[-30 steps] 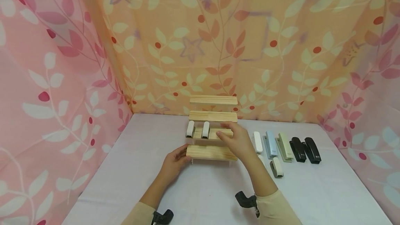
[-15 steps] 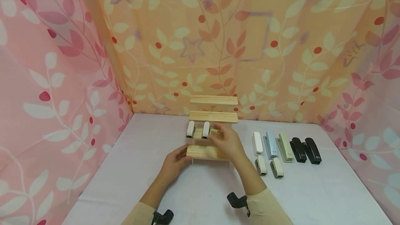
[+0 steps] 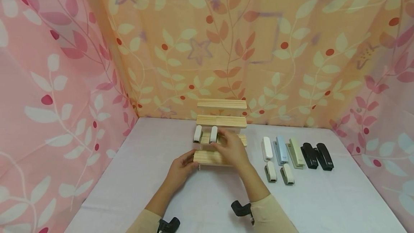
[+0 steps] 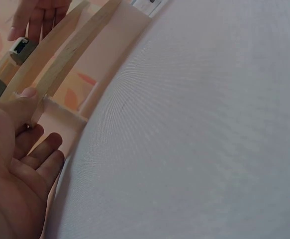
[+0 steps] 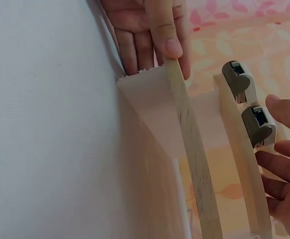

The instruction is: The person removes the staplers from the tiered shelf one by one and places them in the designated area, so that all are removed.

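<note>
A tiered wooden display rack stands at mid-table, with pale boards at several heights. Two small white staplers sit on its second board from the bottom: one stapler by the left end, the other stapler near the middle. My left hand grips the left end of the lowest board, thumb on its edge. Beside the middle stapler is my right hand, its fingers relaxed and holding nothing; the right wrist view shows the thumb close to that stapler. Whether they touch, I cannot tell.
Right of the rack lie a white stapler, a blue stapler, a green stapler and two black staplers. Before them are two small white staplers. Patterned cloth encloses the table's back and sides.
My right hand has moved left along the second board, up to the middle stapler, uncovering the small staplers on the table. The left hand stays on the rack.
</note>
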The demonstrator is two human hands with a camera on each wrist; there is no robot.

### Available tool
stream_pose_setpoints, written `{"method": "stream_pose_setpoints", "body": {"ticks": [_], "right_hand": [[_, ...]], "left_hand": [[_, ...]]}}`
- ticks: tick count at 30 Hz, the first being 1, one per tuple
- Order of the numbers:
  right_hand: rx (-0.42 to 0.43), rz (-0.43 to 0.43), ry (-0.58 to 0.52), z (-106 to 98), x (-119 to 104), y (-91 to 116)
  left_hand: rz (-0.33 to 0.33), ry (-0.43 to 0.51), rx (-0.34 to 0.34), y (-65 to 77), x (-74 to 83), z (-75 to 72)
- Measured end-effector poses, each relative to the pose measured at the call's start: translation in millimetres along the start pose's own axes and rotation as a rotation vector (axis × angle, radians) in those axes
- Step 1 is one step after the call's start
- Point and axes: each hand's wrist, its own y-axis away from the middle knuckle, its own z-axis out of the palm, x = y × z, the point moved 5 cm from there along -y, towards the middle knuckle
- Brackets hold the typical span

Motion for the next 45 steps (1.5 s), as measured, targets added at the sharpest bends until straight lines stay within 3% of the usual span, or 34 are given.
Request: {"method": "stream_pose_setpoints", "body": {"ticks": [8,19,45], "right_hand": [[0.039,-0.009,0.042,5.6,-2.5,0.0],[0.052,0.042,0.106,9.3,-4.0,-0.8],[0.100,0.041,0.102,-5.4,5.6,2.2]], "left_hand": [[-0.003,0.002,0.005,-0.9,-1.4,-0.7],[0.012,0.008,0.005,-0.7,-1.7,-0.3],[0.009,0.021,0.013,-0.2,0.9,1.4]]}}
